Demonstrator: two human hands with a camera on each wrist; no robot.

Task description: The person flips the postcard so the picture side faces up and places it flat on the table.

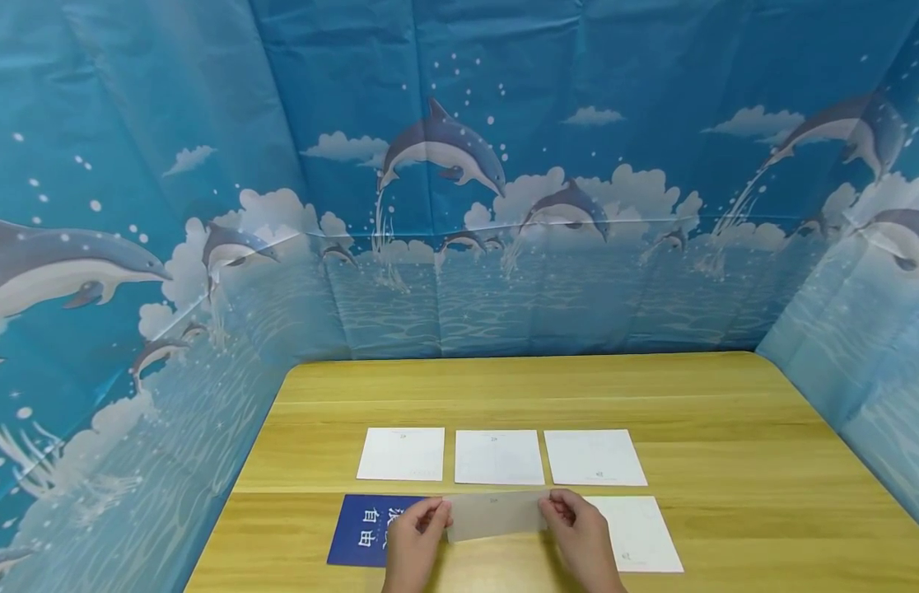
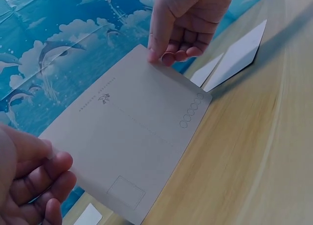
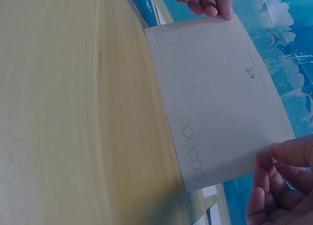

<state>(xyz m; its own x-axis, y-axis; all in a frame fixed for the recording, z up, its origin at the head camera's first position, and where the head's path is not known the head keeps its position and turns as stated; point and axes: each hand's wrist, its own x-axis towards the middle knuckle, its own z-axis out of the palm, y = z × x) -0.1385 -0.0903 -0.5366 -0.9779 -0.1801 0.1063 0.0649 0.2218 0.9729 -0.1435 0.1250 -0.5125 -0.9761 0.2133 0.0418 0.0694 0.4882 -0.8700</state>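
Left hand point(image 1: 417, 537) and right hand point(image 1: 580, 534) pinch opposite edges of card point(image 1: 496, 515), raised above table point(image 1: 741, 420) between blue card point(image 1: 352, 531) and white card point(image 1: 645, 531). Back row point(image 1: 498, 459) lies beyond. Step looks like laying out; next move likely calls for lowering flat, loosening pinches.

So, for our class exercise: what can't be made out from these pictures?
Blue card: right part hidden by the left grip, head view.
Front-row white card: left part hidden by the right grip, head view.
Held card: reverse side faces away in all three views.
Middle back-row card: fine print too small, head view.
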